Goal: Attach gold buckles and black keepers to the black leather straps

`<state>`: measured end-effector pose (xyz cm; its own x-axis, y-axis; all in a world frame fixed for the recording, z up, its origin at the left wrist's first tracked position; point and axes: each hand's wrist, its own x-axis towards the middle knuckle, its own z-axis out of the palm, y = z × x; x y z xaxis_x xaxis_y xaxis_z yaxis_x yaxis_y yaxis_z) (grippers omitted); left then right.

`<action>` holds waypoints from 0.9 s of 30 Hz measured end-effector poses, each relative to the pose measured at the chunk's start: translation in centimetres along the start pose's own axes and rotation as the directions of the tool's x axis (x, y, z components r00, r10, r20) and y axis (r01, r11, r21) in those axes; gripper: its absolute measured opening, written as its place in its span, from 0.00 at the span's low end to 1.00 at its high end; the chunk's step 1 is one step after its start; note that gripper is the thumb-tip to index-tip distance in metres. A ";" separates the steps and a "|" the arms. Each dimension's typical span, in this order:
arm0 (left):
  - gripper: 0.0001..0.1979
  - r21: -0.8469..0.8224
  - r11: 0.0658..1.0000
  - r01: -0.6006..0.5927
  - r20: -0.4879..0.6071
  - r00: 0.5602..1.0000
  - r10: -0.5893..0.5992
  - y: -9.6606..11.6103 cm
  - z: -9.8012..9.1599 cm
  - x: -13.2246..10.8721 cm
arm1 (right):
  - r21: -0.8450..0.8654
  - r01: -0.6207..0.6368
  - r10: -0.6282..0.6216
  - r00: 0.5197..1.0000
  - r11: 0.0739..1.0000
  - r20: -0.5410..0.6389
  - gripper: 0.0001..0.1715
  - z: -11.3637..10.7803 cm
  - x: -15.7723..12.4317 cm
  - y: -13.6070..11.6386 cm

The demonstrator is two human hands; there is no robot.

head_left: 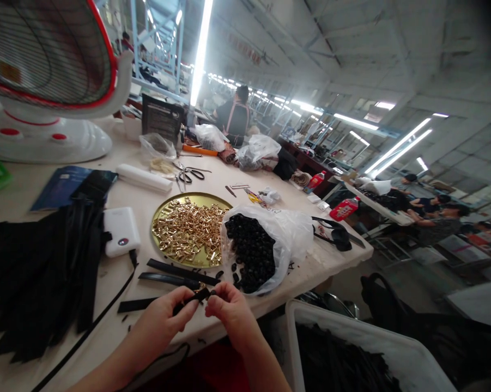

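My left hand [167, 313] is closed on a black strap [201, 294], whose end sticks out toward my right hand. The fingertips of my right hand [228, 304] pinch a small black piece [213, 292] close to that end; its exact kind is too small to make out. Just beyond, a gold round tray [158, 209] holds a heap of gold metal fittings [190, 226]. Beside it a clear plastic bag [288, 231] lies open, full of small black pieces [251, 253]. More black strips [169, 280] lie on the table near my left hand.
A pile of black straps [44, 272] and a white power bank [121, 231] with a cable lie at left. Behind them stands a fan [49, 130]. Scissors [190, 173] rest beyond the tray. A white bin [351, 321] holding black strips stands below the table's right edge [331, 267].
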<state>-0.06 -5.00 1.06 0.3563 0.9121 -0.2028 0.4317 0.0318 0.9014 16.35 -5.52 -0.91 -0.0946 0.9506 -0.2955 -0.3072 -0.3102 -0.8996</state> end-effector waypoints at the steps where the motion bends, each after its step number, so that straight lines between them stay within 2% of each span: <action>1: 0.13 0.003 1.000 -0.012 -0.006 1.000 0.012 0.0 0.1 0.1 | 0.097 -0.009 0.009 1.000 0.995 0.009 0.13 0.3 -0.2 0.0; 4: 0.13 0.011 1.000 -0.018 -0.037 0.999 0.018 -0.2 0.3 0.1 | 0.246 -0.007 0.012 1.000 0.969 -0.017 0.16 0.7 -0.1 0.5; 7: 0.14 0.018 1.000 -0.020 -0.082 0.996 0.021 -0.2 0.2 0.0 | 0.259 0.002 0.011 0.999 0.966 -0.049 0.16 0.8 0.2 1.2; 11: 0.11 0.085 0.996 -0.037 -0.072 0.996 0.044 0.3 0.0 -0.3 | 0.230 0.055 -0.041 0.997 0.972 -0.066 0.14 1.3 0.2 1.4; 15: 0.12 0.114 0.993 -0.020 -0.010 1.000 0.021 0.4 0.1 -0.3 | 0.030 0.197 -0.193 0.975 0.980 -0.107 0.11 1.4 -0.3 1.3; 19: 0.13 0.141 0.990 -0.020 0.075 0.997 0.009 -0.1 0.1 0.3 | -0.216 0.277 -0.312 0.939 0.936 -0.144 0.08 0.9 -0.7 1.7; 21: 0.13 0.115 0.993 0.008 0.145 0.989 -0.025 -0.3 -0.1 0.6 | -0.251 0.276 -0.316 0.938 0.928 -0.138 0.08 0.6 -0.7 1.9; 24: 0.13 0.092 0.994 0.061 0.220 0.972 -0.080 0.0 -0.5 0.7 | -0.214 0.250 -0.273 0.958 0.944 -0.087 0.09 0.4 -0.7 2.0; 27: 0.13 0.108 0.993 0.036 0.203 0.978 -0.057 0.7 -0.8 0.5 | -0.120 0.204 -0.209 0.977 0.972 -0.032 0.11 0.5 -0.5 1.7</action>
<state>-0.23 -4.22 1.85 0.4914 0.8070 -0.3274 0.5314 0.0201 0.8469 15.41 -6.55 -2.14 0.0015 0.9938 -0.1112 -0.2045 -0.1086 -0.9728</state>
